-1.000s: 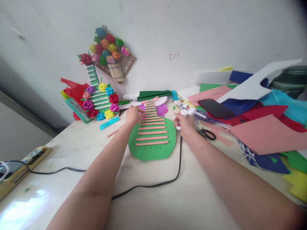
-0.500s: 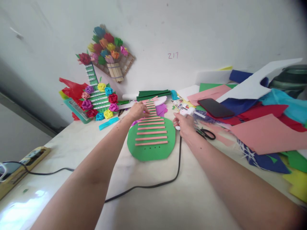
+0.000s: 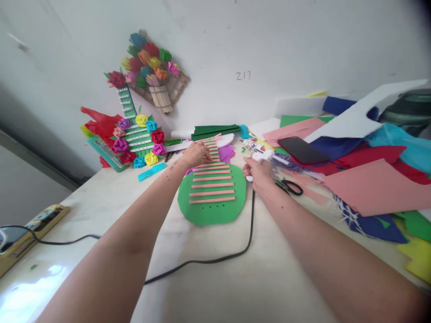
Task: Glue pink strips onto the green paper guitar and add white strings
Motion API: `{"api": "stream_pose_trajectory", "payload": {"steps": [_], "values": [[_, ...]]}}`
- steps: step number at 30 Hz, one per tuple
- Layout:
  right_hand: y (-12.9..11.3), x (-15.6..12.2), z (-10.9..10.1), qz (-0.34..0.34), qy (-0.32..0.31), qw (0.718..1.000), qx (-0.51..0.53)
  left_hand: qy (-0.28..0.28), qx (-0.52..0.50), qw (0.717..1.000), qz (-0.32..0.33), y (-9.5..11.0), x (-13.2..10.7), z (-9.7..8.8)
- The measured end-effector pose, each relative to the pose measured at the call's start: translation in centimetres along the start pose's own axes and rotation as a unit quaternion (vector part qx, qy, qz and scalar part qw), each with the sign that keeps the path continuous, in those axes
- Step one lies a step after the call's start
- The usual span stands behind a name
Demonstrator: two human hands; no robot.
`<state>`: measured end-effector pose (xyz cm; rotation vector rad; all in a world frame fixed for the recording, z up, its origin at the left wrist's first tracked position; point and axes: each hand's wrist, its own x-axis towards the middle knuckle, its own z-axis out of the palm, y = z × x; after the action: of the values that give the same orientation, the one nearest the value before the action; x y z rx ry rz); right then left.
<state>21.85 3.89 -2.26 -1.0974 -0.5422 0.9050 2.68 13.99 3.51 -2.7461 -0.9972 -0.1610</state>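
Note:
A green guitar-shaped cutout [image 3: 215, 214] lies flat on the table, with pink paper strips [image 3: 213, 185] laid across its body and narrow neck. My left hand [image 3: 196, 154] rests at the left side of the neck, its fingers bent down over the strips there. Whether a strip is pinched between those fingertips is too small to tell. To the right of the cutout, my right hand [image 3: 258, 172] is closed around a white glue gun [image 3: 263, 155], partly hidden behind my fingers. From the grip, a black cord [image 3: 252, 229] runs down and left across the table.
Black-handled scissors [image 3: 292, 187] lie beside my right hand. A phone [image 3: 303, 150] rests on piled coloured sheets [image 3: 370, 186] at the right. A flower-trimmed paper guitar [image 3: 139, 140] leans on the wall, near a teal strip [image 3: 152, 172]. A power strip [image 3: 40, 229] sits at far left.
Both hands stay almost in place, and the right one keeps its hold on the glue gun. The view has shifted very slightly; the strips look unmoved.

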Motion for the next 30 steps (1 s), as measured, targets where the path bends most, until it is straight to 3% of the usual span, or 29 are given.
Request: {"api": "stream_pose_trajectory", "payload": {"steps": [20, 30], "values": [[-0.06, -0.07, 0.08, -0.001, 0.001, 1.000, -0.001, -0.011, 0.015, 1.000, -0.006, 0.45, 0.10, -0.02], [-0.29, -0.29, 0.07, 0.003, 0.001, 1.000, 0.001, 0.031, -0.032, 0.998, -0.033, 0.39, -0.45, -0.25]]}}
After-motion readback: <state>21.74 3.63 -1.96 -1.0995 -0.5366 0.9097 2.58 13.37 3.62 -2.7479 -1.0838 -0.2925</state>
